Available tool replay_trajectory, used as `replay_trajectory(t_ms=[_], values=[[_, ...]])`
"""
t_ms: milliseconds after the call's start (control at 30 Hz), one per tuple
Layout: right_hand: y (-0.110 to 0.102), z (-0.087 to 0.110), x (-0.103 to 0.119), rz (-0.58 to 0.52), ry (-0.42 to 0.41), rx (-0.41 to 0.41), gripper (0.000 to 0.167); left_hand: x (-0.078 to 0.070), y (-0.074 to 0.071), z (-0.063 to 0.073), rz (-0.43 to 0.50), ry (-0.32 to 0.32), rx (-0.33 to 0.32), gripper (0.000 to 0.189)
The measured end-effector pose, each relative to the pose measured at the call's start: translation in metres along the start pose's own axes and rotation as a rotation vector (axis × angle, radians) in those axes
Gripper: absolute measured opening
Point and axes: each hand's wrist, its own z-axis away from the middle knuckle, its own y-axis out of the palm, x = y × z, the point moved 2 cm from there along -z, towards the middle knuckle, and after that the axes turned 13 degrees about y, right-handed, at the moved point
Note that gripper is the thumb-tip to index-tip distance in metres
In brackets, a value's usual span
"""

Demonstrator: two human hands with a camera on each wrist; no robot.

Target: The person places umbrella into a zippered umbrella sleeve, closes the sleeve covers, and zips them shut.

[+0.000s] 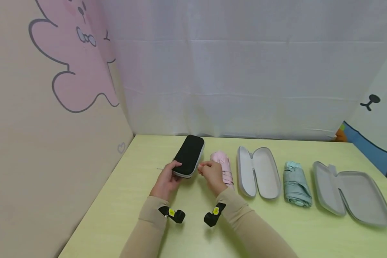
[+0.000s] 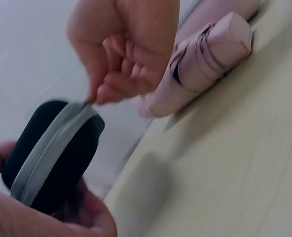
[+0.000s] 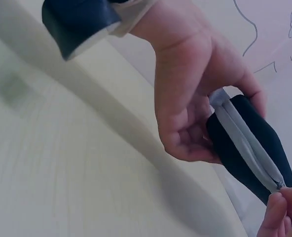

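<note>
A black zip case with a grey zipper band is held up over the table in my left hand, thumb on its top face and fingers beneath. At the case's near right corner, my right hand pinches the small zipper pull between thumb and fingertips. The zipper band faces the left wrist camera, and both black halves lie close together along it. Just beyond the right hand, a folded pink umbrella lies on the table, partly hidden by that hand in the head view.
Right of the pink umbrella, an opened white glasses case, a folded green umbrella and a larger opened grey case lie in a row on the pale yellow table. A white curtain hangs behind the table.
</note>
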Motion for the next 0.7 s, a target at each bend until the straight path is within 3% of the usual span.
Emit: replay_trajectory(t_ms=[133,233,500,700], values=[[-0.007,-0.004,0.004,0.022,-0.008,-0.022,0.007,0.001,-0.003,0.000,-0.089,-0.081,0.113,0.048],[-0.009,-0.006,0.006,0.029,0.005,-0.014,0.008,0.005,-0.004,0.001,-0.124,-0.136,0.149,0.044],[-0.011,-0.007,0.006,0.056,0.014,-0.011,0.006,0.008,-0.004,-0.001,-0.207,-0.094,0.059,0.057],[-0.013,-0.006,0.006,0.090,0.018,-0.003,0.007,0.007,-0.001,-0.002,-0.203,-0.054,-0.005,0.058]])
